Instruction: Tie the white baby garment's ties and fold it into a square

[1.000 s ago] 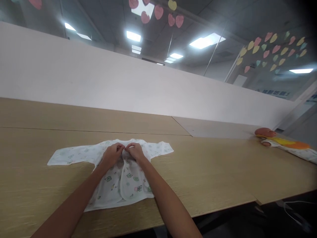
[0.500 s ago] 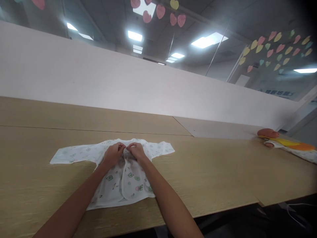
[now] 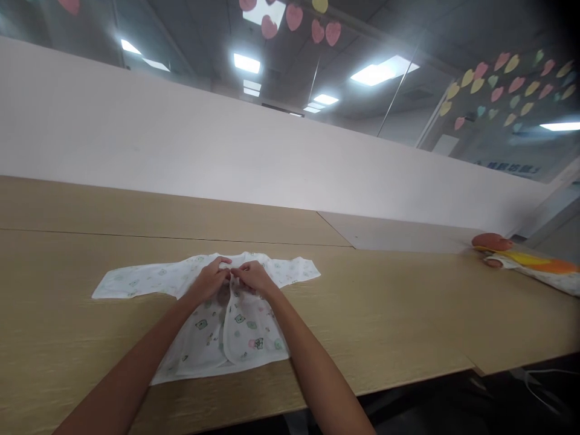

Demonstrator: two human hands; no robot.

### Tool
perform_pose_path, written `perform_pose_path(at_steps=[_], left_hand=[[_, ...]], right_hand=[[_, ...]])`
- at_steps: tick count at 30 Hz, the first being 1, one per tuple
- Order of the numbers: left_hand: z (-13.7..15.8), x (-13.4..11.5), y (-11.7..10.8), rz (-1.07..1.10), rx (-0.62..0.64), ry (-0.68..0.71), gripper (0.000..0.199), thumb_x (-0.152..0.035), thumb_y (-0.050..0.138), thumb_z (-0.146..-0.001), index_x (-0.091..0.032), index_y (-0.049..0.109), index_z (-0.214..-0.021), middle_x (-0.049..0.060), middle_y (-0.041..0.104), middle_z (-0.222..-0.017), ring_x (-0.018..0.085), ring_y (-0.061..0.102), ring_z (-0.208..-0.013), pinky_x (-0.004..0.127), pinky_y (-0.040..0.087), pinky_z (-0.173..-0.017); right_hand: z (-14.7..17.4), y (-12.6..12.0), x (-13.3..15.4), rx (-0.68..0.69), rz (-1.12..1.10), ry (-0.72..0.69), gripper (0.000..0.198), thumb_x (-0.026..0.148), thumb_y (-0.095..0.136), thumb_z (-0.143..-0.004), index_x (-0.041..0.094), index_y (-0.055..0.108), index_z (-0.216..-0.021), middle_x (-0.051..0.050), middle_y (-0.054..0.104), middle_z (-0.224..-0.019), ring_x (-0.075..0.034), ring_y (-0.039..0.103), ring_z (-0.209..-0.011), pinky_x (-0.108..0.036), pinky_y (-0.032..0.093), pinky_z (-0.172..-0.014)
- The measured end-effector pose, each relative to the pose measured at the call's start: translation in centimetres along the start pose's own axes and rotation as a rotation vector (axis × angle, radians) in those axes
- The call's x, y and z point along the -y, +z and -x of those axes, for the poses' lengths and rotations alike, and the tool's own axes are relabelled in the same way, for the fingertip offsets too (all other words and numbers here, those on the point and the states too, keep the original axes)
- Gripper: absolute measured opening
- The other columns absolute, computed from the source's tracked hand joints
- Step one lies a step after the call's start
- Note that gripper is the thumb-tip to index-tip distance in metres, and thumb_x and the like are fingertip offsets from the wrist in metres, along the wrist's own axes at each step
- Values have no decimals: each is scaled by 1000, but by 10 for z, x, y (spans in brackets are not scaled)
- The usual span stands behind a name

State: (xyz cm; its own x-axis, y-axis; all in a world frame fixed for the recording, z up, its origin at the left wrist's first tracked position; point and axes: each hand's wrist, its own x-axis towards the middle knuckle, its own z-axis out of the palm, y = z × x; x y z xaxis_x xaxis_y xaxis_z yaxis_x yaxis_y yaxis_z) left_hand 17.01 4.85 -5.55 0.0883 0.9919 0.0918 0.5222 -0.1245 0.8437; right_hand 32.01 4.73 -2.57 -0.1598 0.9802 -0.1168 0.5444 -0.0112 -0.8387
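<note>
At lower centre, the left hand (image 3: 211,281) and right hand (image 3: 254,278) pinch the printed baby shirt (image 3: 254,329) near its neckline, apparently keeping both front edges aligned.

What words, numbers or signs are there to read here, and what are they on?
No text reads clearly.
Row of blue characters, seen on the glass at far right: too blurred to read.
White shirt: small printed pictures; any lettering is too small to tell.
Heart-shaped notes: no writing can be made out.
</note>
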Motion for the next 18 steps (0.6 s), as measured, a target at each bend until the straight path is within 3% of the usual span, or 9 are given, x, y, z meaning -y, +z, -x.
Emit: perform_pose_path(at_steps=[7, 12, 15, 18], left_hand=[[4, -11, -3, 200, 105, 13, 44, -26, 43, -69, -19, 51, -112, -3, 60, -63, 16, 59, -66, 26, 44, -60], [9, -13, -9, 278, 212, 32, 49, -26, 48, -67, -19, 50, -116, 1, 68, -76, 17, 62, -73, 26, 46, -64], [8, -11, -8, 314, 250, 90, 48, -31, 54, -67, -18, 52, -113, 3, 70, -82, 18, 64, -78, 28, 47, -68], [8, -10, -7, 311, 250, 133, 50, -35, 59, -66, -18, 52, -112, 4, 71, -83, 19, 65, -78, 29, 48, -70]], right_hand=[[14, -24, 9, 210, 115, -33, 37, 40, 65, -65, 18, 41, -47, 4, 39, -36, -7, 36, -34, -21, 30, -37], [15, -23, 9, 211, 122, -24, 38, 35, 63, -67, 17, 40, -42, 4, 38, -35, -6, 33, -34, -21, 28, -37], [14, -21, 9, 177, 94, 11, 34, 32, 60, -70, 16, 46, -44, 2, 44, -39, -6, 38, -36, -20, 32, -38], [14, -22, 11, 172, 82, 33, 35, 41, 61, -71, 14, 54, -50, -2, 54, -49, -7, 43, -40, -20, 36, -39]])
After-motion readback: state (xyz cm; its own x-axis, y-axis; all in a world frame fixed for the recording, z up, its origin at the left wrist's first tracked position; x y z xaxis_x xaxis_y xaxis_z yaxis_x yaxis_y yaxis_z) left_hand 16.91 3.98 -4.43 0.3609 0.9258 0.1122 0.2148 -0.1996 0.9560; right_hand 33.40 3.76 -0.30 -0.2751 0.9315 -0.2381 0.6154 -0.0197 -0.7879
